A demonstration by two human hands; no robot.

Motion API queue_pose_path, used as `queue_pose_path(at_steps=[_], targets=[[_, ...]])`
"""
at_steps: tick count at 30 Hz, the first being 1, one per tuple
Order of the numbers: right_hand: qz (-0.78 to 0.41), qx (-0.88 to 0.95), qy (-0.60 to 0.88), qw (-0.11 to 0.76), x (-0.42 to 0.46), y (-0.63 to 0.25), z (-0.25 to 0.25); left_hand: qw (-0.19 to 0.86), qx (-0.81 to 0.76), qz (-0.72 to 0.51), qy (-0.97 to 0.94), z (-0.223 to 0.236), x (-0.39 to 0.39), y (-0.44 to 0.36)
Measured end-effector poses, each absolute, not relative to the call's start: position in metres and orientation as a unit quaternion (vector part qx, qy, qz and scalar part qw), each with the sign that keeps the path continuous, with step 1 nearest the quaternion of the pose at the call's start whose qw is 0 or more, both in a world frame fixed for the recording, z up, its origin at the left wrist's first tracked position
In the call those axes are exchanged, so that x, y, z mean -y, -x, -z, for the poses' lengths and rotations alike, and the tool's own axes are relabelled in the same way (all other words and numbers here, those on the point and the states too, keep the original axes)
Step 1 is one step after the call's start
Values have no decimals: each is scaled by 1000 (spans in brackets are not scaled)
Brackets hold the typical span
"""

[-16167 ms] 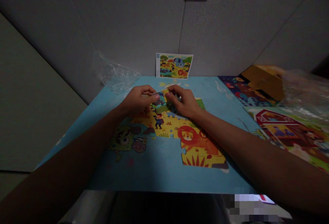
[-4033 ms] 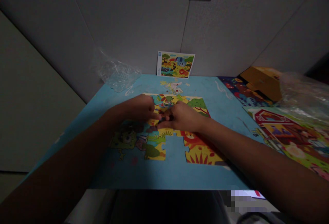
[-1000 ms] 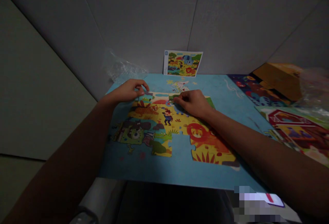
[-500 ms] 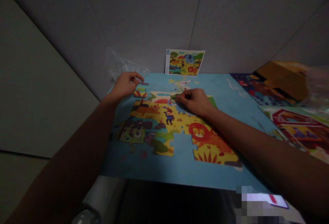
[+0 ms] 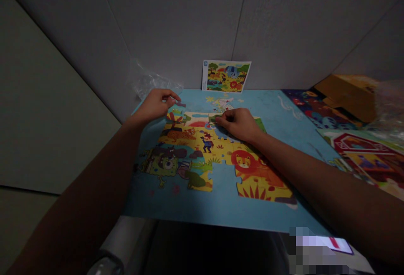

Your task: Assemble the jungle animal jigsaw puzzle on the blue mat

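Observation:
A jigsaw puzzle [image 5: 186, 142] with a leopard, a figure in blue and a lion lies partly joined on the blue table [image 5: 202, 214]. At its far left corner my left hand [image 5: 158, 104] pinches a puzzle piece [image 5: 176, 111] with green and purple on it, close to the joined pieces. Thumb and fingers of my right hand [image 5: 241, 124] are closed on a green puzzle piece [image 5: 214, 119] at the puzzle's far edge. This hand covers part of the elephant area. A gap in the near edge shows blue tabletop between the crocodile piece [image 5: 198, 178] and the lion pieces [image 5: 260, 178].
A picture card [image 5: 226, 77] of the same scene leans on the wall. Clear plastic wrapping [image 5: 154, 83] lies at the far left. To the right are an opened cardboard box [image 5: 350, 94], a barn picture [image 5: 362, 153] and more plastic. A lit phone [image 5: 339, 244] lies below the table edge.
The crocodile piece has joined the near left part since the oldest frame. Lately my left hand drew its piece away leftward, then came slightly back right. My right hand has stayed nearly still.

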State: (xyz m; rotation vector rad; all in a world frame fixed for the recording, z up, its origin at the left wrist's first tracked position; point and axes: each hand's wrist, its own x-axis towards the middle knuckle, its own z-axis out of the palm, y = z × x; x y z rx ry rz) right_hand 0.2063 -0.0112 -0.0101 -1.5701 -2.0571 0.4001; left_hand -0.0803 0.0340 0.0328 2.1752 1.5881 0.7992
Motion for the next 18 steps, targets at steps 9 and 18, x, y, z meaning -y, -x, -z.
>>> queue_pose_path(at_steps=[9,18], targets=[[-145,758,582,258,11,-206,10,513,-434,109,-733,-53,-4,67],[-129,767,575,255,12,-205,7,562,-406,207,-691,-55,8,55]])
